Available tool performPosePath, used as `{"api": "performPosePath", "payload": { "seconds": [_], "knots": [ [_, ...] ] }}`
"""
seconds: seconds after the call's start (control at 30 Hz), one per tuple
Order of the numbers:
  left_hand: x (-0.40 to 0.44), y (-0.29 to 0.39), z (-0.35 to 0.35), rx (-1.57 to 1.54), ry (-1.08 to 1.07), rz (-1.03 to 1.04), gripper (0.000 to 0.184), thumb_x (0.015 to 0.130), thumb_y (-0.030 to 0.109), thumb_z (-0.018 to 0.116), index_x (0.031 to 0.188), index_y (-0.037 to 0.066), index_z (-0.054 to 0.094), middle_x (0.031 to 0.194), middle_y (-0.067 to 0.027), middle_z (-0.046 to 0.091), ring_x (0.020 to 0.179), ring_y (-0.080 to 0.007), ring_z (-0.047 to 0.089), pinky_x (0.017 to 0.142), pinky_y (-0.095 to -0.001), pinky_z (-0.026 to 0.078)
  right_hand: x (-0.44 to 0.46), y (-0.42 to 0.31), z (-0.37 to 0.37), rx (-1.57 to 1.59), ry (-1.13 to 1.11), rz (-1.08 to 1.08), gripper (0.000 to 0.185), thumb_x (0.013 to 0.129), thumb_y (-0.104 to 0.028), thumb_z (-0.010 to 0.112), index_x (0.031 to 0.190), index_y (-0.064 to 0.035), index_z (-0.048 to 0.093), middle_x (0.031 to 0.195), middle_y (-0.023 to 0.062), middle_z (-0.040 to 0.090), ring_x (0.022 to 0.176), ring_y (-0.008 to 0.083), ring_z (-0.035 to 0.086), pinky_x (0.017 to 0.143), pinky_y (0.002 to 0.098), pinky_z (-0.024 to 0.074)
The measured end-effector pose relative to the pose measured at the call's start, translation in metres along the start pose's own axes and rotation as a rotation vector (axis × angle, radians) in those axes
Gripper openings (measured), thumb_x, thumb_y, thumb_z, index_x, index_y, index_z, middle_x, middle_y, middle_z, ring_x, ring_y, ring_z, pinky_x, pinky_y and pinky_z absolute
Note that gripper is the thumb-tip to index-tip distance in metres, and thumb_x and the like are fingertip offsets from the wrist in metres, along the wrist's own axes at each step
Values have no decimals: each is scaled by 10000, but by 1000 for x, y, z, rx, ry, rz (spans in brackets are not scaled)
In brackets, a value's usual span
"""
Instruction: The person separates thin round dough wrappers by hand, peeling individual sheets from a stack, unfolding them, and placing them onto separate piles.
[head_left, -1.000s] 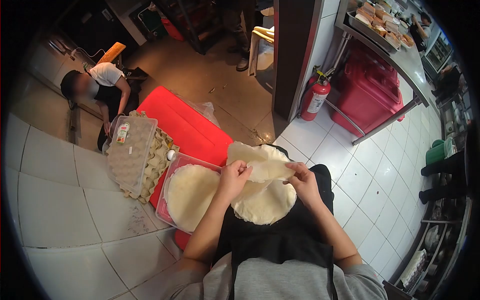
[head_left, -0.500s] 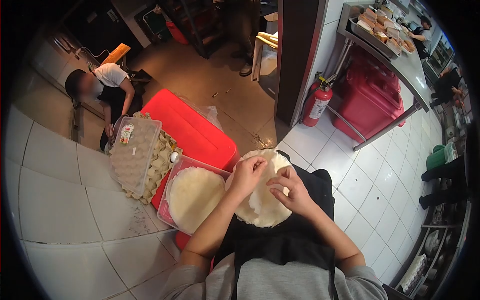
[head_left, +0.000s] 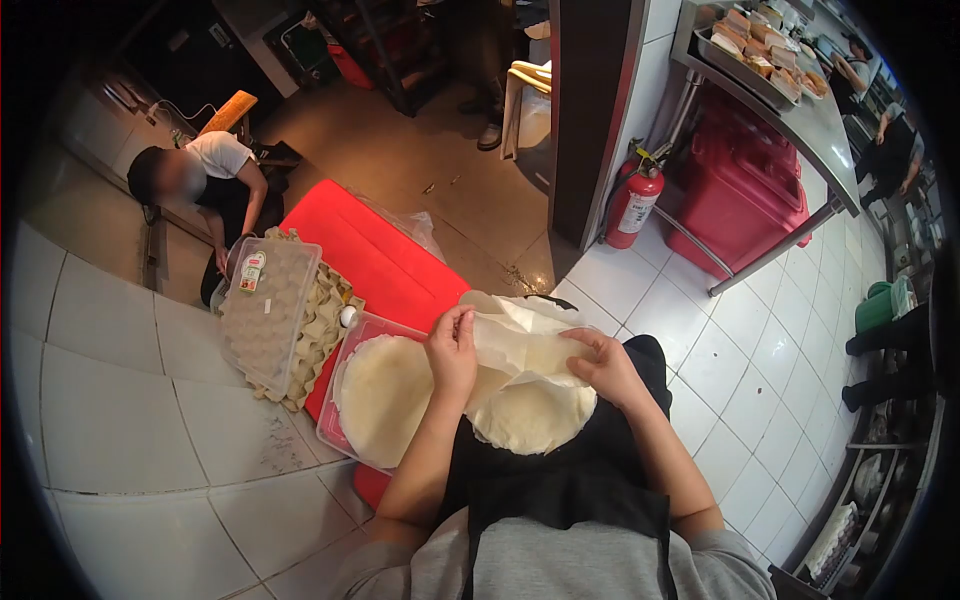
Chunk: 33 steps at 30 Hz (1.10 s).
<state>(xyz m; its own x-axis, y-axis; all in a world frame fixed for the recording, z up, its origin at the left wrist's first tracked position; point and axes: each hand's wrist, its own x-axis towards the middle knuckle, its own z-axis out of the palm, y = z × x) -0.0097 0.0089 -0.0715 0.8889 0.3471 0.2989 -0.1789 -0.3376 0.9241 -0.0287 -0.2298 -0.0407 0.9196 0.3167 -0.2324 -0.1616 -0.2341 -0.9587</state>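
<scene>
A single head-worn camera looks forward and steeply down from above the wearer's grey short-sleeved cloth shirt [head_left: 560, 560], which lies along the bottom edge, close to the lens. The bare left hand [head_left: 453, 350] and bare right hand [head_left: 605, 368] sit near, around the middle. Beyond them the view takes in a smooth brown floor [head_left: 385, 155] above, square white floor tiles [head_left: 720, 400] at right and a grey metal bench [head_left: 825, 142] at upper right. The wide lens bends straight lines and blackens the corners; the far right rim seems too dim to read surely.
</scene>
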Motion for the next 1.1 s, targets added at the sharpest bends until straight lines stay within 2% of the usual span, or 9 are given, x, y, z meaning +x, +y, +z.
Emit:
{"api": "performPosePath", "payload": {
  "seconds": [0.13,0.3,0.6,0.73,0.8,0.83,0.93,1.03,1.1],
  "knots": [
    [-5,1,-7,26,-128,-90,224,956,175,526,1034,-18,611,878,-111,653,812,-187,621,733,-297,482,-7,-24,1,-169,29,-265,488,776,49,544,1258,-29,533,1132,105,608,1014,172,582,863,279,461],
    [-5,25,0,-143,-388,-54,414,972,340,483,1156,-23,556,998,-146,640,947,-221,607,849,-331,463,-11,-32,12,-219,-115,-214,549,728,38,574,1267,-61,535,1143,148,582,1011,274,585,859,321,462],
    [0,35,10,83,-542,-84,248,873,218,634,888,-29,642,656,-179,615,571,-227,616,556,-337,465,-4,-45,5,-493,175,-507,351,706,-22,661,1037,-137,678,1072,155,574,986,313,564,843,335,459],
    [-5,68,6,85,-544,-42,210,876,185,626,891,-24,643,681,-177,623,587,-223,618,567,-332,468,7,-51,8,-368,94,-470,286,712,11,635,982,-73,680,1036,131,604,756,278,588,728,342,502],
    [0,52,0,105,-509,5,187,879,149,628,915,-33,647,737,-105,656,655,-130,596,604,-287,472,17,-36,9,-262,104,-441,273,720,30,623,974,-53,679,961,117,620,675,245,592,680,315,506],
    [3,46,-5,116,-494,25,177,880,132,630,927,-38,649,765,-68,672,690,-84,585,623,-265,474,17,-33,7,-243,136,-404,271,725,35,618,978,-44,675,932,108,623,685,225,600,678,301,501],
    [9,35,-21,189,-364,-89,160,846,102,630,940,-26,652,822,-170,677,749,-211,666,661,-293,497,17,-16,-6,-118,227,-285,227,765,33,603,978,-15,664,882,56,642,734,114,607,666,247,480],
    [7,18,-28,-49,-319,-228,144,821,17,609,949,-34,653,837,-120,691,787,-166,661,700,-280,506,13,-8,-23,129,194,54,230,780,70,589,983,-12,662,960,6,641,880,62,577,730,252,483],
    [4,8,-32,-22,-318,-239,184,813,-22,595,990,-41,644,853,-85,683,814,-117,636,737,-267,507,13,-3,-25,139,201,-3,250,774,72,590,995,-17,667,938,1,638,867,58,568,741,234,463]
  ]
}}
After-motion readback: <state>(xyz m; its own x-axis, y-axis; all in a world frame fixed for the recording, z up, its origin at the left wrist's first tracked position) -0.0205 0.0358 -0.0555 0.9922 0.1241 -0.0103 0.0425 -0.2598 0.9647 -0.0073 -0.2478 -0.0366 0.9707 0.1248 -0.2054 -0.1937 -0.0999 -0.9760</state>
